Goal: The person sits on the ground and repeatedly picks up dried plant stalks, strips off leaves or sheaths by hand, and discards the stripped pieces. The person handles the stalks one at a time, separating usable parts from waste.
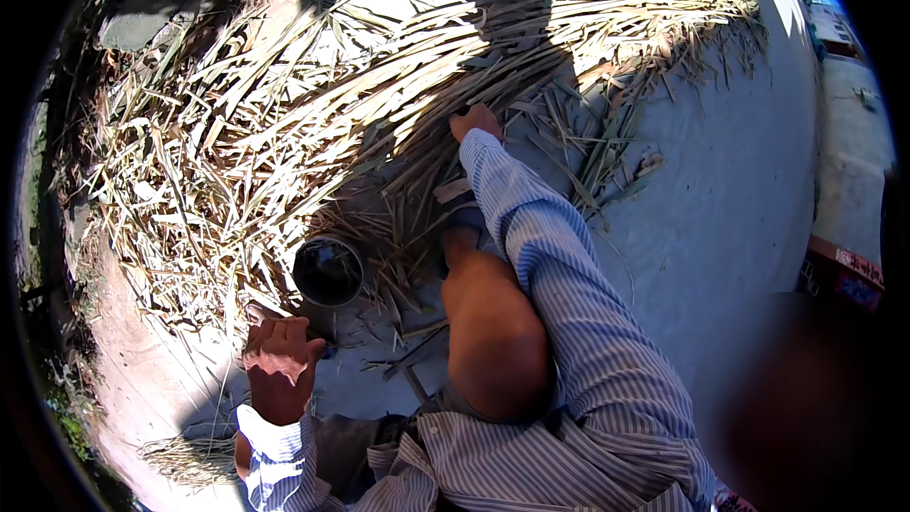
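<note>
Long dry, straw-coloured stalks (379, 85) lie in a wide heap across the ground before me. At the heap's near edge, my right hand (476, 121) is closed around some of the dry stalks, its arm stretched far forward. My left hand (282, 370) is low on the left, fingers curled with the back of the hand facing up. What it grips, if anything, is hidden beneath it. Just beyond it, a dark round container (328, 272) with water-like, shiny contents stands beside the stalks. My bent knee (498, 351) is between my two arms.
A smaller bundle of stalks (194, 460) lies behind my left arm. Concrete ground (711, 190) stretches to the right, toward a pale wall (848, 152) and a red object (844, 270). A grey stone block (142, 19) sits at the far left. Loose leaf scraps surround the container.
</note>
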Demonstrator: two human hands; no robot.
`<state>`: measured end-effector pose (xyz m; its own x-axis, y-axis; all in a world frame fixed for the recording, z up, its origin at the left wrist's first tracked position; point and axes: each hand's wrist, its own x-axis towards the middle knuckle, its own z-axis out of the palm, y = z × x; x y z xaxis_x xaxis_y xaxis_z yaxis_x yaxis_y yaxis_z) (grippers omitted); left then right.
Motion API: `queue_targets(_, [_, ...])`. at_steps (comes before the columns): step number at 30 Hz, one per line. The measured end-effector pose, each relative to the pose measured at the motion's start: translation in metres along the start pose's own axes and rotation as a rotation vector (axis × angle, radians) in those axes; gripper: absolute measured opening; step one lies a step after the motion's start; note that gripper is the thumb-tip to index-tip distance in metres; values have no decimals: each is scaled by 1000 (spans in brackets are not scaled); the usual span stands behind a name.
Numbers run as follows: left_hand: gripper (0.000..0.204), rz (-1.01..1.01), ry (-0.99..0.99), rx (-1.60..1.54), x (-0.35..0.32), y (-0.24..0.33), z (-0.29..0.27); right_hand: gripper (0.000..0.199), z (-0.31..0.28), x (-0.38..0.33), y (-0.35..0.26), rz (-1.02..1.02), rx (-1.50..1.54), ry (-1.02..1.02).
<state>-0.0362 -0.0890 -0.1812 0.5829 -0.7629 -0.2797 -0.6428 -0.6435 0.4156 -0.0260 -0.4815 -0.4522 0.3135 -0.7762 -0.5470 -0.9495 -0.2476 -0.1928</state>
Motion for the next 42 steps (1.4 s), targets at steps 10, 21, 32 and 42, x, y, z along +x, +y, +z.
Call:
queue_targets(10, [33,-58,-66,24,0,0,-3,12,-35,-12,52,-303,1294,-393])
queue_targets(21, [32,10,-15,-34,4,5,-3,53,-46,42,170,181,604,212])
queue_targets(32, [32,-12,-6,10,13,0,2,25,-81,40,23,-137,547,54])
queue_targets(42, [34,35,-56,-57,22,2,4,40,-60,69,-62,-788,-700,188])
